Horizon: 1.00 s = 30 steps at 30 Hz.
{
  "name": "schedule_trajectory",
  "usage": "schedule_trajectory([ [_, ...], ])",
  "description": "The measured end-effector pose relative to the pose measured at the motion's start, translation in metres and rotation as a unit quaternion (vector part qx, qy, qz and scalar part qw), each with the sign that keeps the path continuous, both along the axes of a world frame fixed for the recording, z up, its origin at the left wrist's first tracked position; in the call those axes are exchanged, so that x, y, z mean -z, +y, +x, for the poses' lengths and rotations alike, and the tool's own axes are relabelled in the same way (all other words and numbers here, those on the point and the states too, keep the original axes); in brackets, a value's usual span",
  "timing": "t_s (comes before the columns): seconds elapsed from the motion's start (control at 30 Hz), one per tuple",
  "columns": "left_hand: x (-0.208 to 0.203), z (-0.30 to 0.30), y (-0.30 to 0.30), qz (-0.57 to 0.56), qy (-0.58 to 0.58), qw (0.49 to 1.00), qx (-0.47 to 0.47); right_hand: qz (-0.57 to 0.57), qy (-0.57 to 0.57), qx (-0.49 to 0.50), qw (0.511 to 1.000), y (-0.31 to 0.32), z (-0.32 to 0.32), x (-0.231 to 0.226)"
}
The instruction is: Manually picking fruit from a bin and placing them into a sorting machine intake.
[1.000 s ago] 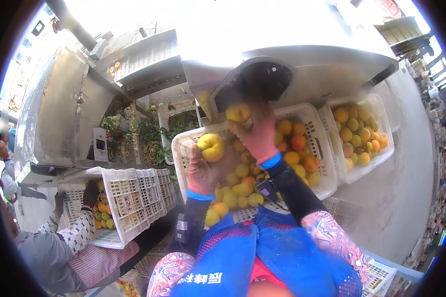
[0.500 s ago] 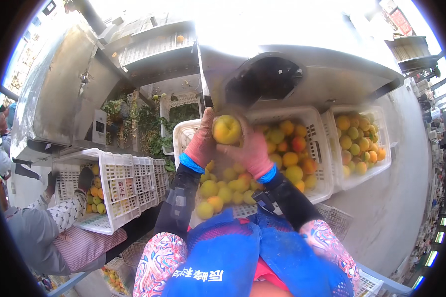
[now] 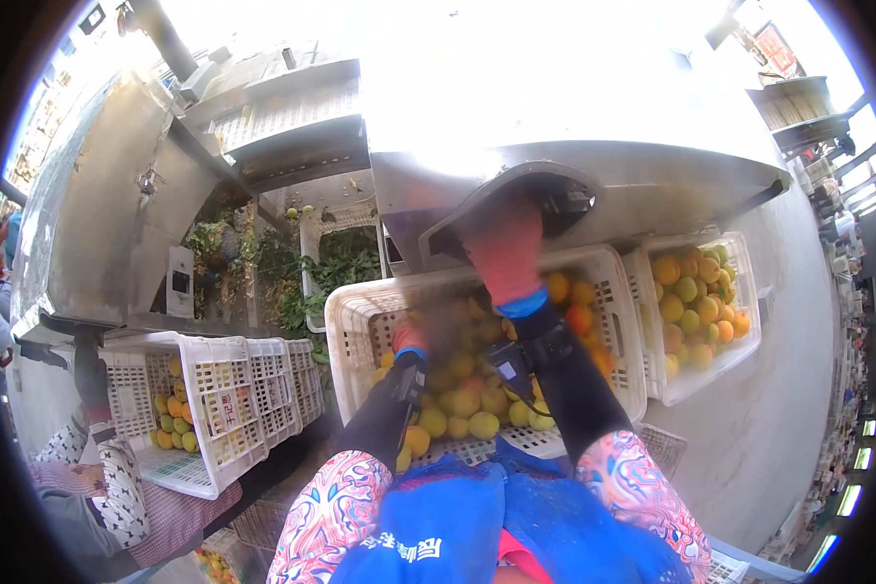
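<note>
A white plastic crate (image 3: 345,336) stands in front of me, holding many yellow-green to orange peaches (image 3: 457,401). My left hand (image 3: 411,339), in a pinkish work glove, is down inside the crate at its left part; its fingers are blurred and hidden. My right hand (image 3: 506,251), gloved the same way, reaches over the crate into the dark opening (image 3: 572,200) of a metal machine. Its fingers are lost in shadow and blur, so what it holds, if anything, does not show.
Another white crate of peaches (image 3: 699,302) stands to the right. At left, a co-worker's arm (image 3: 92,380) is beside a tilted white crate (image 3: 229,409) with fruit. A crate of green leaves (image 3: 346,255) lies beyond. The metal machine body (image 3: 652,185) borders the far side.
Earlier both hands were together over the crate around a yellow peach. Now the right hand has gone up into the machine opening and the left has dropped into the crate. The co-worker's arms have shifted.
</note>
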State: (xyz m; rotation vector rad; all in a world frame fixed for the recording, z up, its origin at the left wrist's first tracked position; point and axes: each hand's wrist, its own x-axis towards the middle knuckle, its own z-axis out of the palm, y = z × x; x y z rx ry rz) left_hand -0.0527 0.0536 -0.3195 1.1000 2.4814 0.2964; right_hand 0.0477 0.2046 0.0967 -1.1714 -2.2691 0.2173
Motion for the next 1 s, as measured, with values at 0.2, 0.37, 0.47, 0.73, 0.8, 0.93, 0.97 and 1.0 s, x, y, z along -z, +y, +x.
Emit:
schedule_trajectory([
  [0.2, 0.003, 0.004, 0.017, 0.007, -0.091, 0.995, -0.048, 0.034, 0.209, -0.024, 0.977, -0.031, 0.025, 0.02],
  [0.37, 0.003, 0.003, 0.011, -0.002, -0.123, 0.991, -0.057, 0.08, 0.185, 0.019, 0.979, -0.034, 0.026, 0.022],
  [0.47, -0.009, 0.005, -0.001, -0.045, -0.064, 0.997, 0.006, 0.087, 0.133, 0.047, 0.986, -0.032, 0.02, 0.046],
  [0.73, -0.114, 0.021, -0.014, -0.178, -0.036, 0.975, 0.128, -0.09, 0.252, -0.045, 0.962, 0.005, 0.061, -0.006],
  [0.8, -0.123, 0.014, -0.016, -0.226, -0.044, 0.96, 0.16, -0.205, 0.238, -0.125, 0.941, -0.015, 0.094, 0.001],
  [0.93, -0.171, 0.02, 0.013, -0.206, -0.138, 0.951, 0.184, -0.147, -0.076, 0.017, 0.986, -0.025, 0.194, 0.054],
  [0.97, -0.172, 0.028, 0.016, -0.171, -0.197, 0.954, 0.147, -0.149, -0.105, 0.052, 0.982, -0.026, 0.208, 0.07],
  [1.0, -0.151, 0.035, 0.014, -0.064, -0.254, 0.954, 0.145, -0.15, -0.134, 0.077, 0.977, -0.027, 0.216, 0.081],
])
